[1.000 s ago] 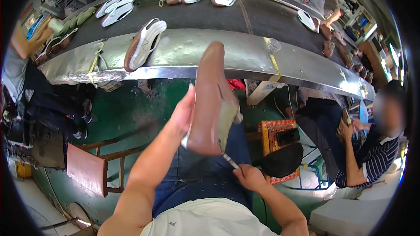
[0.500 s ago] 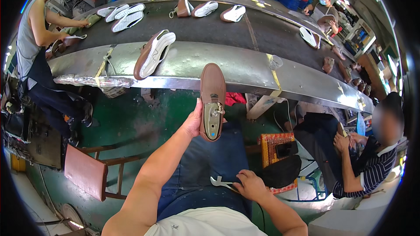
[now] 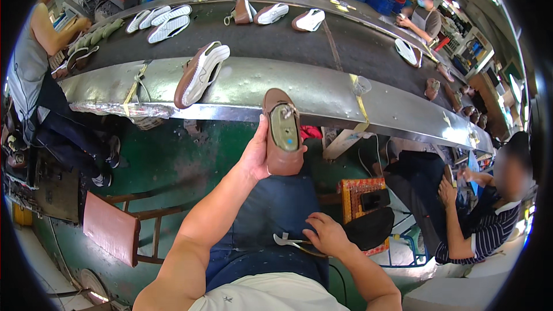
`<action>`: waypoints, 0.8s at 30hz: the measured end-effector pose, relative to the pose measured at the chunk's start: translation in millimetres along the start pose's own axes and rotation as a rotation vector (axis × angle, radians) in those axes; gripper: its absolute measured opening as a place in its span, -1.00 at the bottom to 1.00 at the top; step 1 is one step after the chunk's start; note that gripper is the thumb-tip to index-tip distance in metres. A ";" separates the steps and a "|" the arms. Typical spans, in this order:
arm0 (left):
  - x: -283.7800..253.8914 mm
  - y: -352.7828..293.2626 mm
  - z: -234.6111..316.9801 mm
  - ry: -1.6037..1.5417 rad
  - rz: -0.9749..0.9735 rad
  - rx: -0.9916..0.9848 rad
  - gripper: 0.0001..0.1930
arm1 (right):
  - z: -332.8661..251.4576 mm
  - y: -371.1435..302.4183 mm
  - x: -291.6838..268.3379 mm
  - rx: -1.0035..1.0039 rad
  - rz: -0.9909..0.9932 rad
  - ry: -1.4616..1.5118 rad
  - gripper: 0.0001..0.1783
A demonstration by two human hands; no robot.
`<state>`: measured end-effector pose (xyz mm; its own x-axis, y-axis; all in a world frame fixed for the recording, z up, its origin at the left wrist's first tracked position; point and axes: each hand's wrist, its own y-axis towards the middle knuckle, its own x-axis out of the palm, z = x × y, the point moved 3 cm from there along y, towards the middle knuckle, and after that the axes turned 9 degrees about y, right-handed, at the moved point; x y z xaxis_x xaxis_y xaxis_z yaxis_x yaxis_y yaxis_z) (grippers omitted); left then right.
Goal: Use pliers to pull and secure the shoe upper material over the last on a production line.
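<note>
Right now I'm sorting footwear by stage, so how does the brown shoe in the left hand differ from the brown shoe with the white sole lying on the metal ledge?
The held brown shoe is gripped by the left hand, toe up, its underside greenish-grey with no white sole. The ledge shoe lies untouched on its side on the metal ledge, showing a white ribbed sole. Both have brown uppers.

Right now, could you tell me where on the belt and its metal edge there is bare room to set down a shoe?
The metal edge is bare between the brown and white shoe and the held shoe. The dark belt is open mid-span. It is crowded far left with white soles and along the back with three shoes.
</note>
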<state>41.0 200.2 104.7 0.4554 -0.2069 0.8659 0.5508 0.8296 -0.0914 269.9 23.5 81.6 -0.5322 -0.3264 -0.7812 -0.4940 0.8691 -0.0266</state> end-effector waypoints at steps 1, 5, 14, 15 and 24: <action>0.9 1.6 3.6 0.006 -0.004 0.006 -0.11 | -1.4 2.1 0.2 -0.011 0.003 0.010 -0.64; 3.3 6.2 13.4 -0.076 -0.061 0.024 -0.11 | -6.6 12.8 -7.6 -0.067 0.043 0.064 -0.68; 9.9 18.2 13.5 -0.029 -0.021 0.054 -0.11 | -42.3 81.9 -70.7 -0.351 0.306 0.092 -0.45; 11.2 20.4 13.1 -0.025 -0.024 0.055 -0.11 | -52.2 91.7 -81.4 -0.400 0.390 0.008 -0.26; 46.0 15.9 35.8 1.437 0.717 0.870 -0.34 | -57.4 163.7 -115.2 -0.507 0.380 0.161 0.27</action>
<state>45.7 222.5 160.7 0.8507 0.4250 -0.3094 -0.2644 0.8546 0.4469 210.9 182.0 203.0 -0.8104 -0.1166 -0.5741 -0.4932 0.6647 0.5612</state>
